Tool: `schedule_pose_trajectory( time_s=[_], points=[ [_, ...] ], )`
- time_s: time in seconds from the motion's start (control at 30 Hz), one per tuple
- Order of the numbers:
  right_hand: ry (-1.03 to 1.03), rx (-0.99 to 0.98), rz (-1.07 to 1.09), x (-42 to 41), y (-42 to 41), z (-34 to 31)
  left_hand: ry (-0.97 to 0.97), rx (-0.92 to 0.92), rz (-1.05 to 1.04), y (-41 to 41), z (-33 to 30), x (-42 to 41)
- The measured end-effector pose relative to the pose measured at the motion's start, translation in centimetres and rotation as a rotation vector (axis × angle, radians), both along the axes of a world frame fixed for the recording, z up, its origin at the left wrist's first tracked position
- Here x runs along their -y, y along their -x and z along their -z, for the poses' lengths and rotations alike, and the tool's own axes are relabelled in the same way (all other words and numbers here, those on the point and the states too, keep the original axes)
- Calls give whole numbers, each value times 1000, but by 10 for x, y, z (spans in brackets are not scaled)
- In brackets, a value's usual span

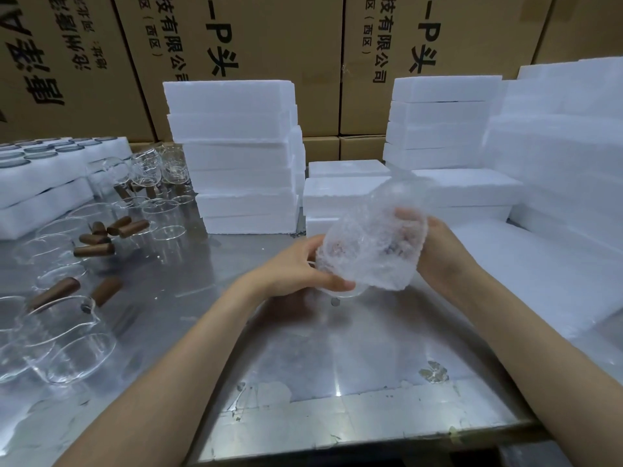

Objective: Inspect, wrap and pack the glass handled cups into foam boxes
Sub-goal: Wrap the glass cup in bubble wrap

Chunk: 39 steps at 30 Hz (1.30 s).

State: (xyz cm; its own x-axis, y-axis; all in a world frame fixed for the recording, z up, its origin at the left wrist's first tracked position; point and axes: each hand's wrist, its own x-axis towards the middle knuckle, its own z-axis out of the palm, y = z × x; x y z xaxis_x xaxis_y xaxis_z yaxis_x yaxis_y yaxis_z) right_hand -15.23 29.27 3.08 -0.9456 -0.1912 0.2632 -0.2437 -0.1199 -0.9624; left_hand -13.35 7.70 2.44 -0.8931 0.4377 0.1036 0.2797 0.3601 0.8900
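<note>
- Head view: both hands hold one wrapped cup (372, 244) in the air above the middle of the tabletop (303, 358), nearer the far edge than the near one.
- Wrapped cup: covered in clear bubble wrap, tilted, loose wrap end sticking up toward the far edge; a brownish shape shows through the wrap, too blurred to tell what part.
- Left hand (296, 269): fingers curled round the lower left side of the wrapped cup, thumb along its bottom edge, gripping it.
- Right hand (435, 244): fingers curled round the right side and over the top of the wrapped cup, gripping it; most of the fingers hidden behind the wrap.
- Bare glass cups (60, 345) with brown wooden handles (96, 249) crowd the left edge of the tabletop, from the near left up to the far left; some lie on their sides, touching one another.
- Foam tray (37, 183) at the far left corner, round glass rims showing in its holes.
- Tall foam box stack (236, 156) at the far edge, left of centre; low foam boxes (340, 193) just beside it, behind the wrapped cup.
- More foam boxes (438, 123) at the far right, and a big foam pile (556, 183) along the right edge.
- Cardboard cartons (269, 45) with printed characters form a wall behind the tabletop.
</note>
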Motion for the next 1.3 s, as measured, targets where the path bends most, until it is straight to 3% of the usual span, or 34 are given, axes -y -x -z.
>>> schedule_pose_trajectory(
  time_s=[0.2, 0.53, 0.8, 0.97, 1.13, 1.3],
  points=[
    [-320, -128, -280, 3, -10, 3, -25, -14, 2, 2, 2, 0],
    [-394, -219, 97, 16, -11, 6, 51, -53, -58, 5, 9, -7],
    [-341, -279, 195, 22, -14, 3, 2, -57, -55, 2, 8, -13],
    [-389, -316, 111, 26, -15, 5, -3, -87, -14, 2, 8, -16],
    [-479, -185, 191, 24, -5, 7, 0, -117, -20, 5, 9, -17],
    [-485, -186, 237, 29, -5, 7, -7, -166, -234, 7, 1, -13]
  ],
)
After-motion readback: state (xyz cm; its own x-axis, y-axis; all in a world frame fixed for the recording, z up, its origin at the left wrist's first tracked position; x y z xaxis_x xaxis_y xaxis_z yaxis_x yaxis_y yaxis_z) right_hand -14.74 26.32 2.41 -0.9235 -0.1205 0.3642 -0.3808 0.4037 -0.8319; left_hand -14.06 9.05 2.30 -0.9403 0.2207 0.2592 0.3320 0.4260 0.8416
